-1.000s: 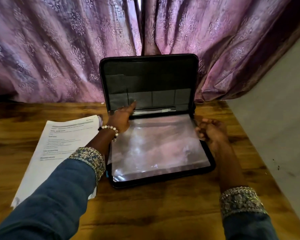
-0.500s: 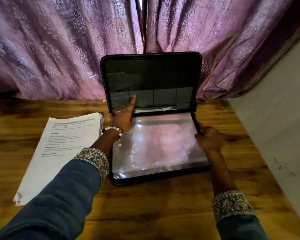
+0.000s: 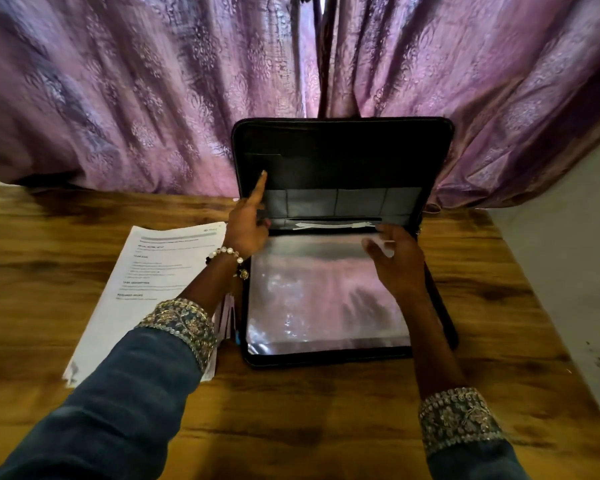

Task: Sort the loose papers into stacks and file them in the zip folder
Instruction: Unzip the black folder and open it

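Open zip folder (image 3: 343, 161) on wooden table (image 3: 291, 410), purple curtain (image 3: 136, 91) behind; paper stack (image 3: 146, 289) left, its print illegible. Left hand (image 3: 248, 226) props the lid, forefinger extended; right hand (image 3: 400, 261), fingers curled, pinches the clear sleeve (image 3: 319, 299).

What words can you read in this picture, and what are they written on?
Top sheet of the paper stack: printed bold headings and lines of text, all too small and blurred to read.
White strip inside the folder: no writing can be made out.
Folder and curtain: no words, labels or numbers show.
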